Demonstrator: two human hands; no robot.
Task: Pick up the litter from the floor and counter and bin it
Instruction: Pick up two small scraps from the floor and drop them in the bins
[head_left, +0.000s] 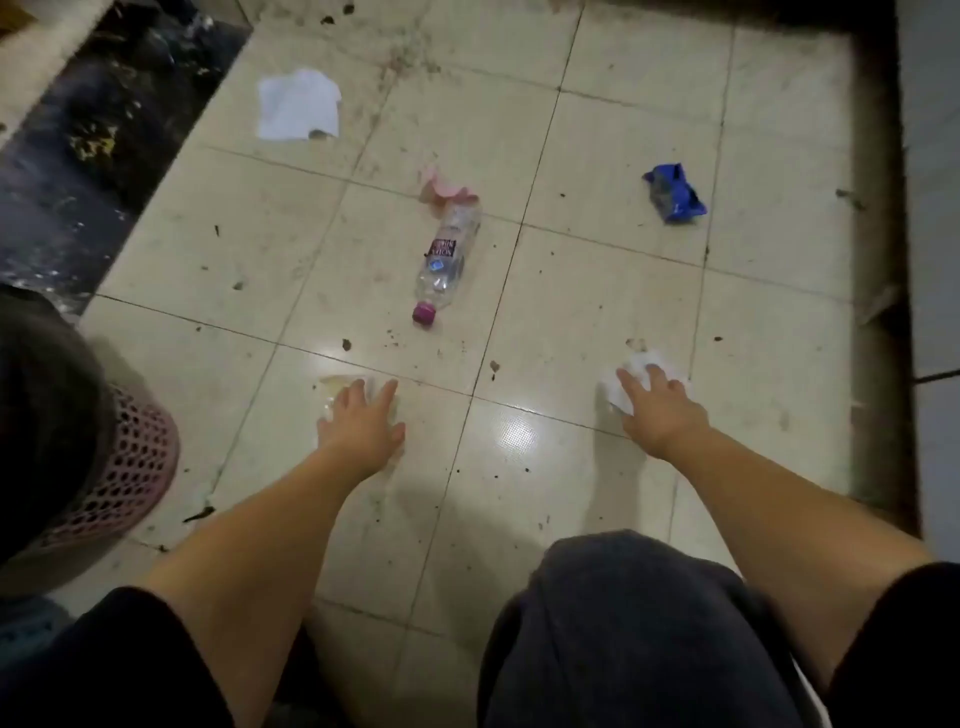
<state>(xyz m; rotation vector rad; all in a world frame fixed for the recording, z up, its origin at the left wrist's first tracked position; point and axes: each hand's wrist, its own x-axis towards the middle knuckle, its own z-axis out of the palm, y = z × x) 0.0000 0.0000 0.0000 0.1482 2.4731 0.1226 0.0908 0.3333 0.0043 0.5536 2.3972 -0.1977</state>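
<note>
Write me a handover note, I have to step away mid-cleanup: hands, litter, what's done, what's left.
Left hand: open, on a clear wrapper, not yet gripped.
Right hand: fingers spread on a crumpled white tissue, not yet lifted.
On the floor beyond: plastic bottle, pink scrap, blue wrapper, white paper.
Pink basket stands at left.
Done: cannot tell. Left: everything listed; counter not in view.
</note>
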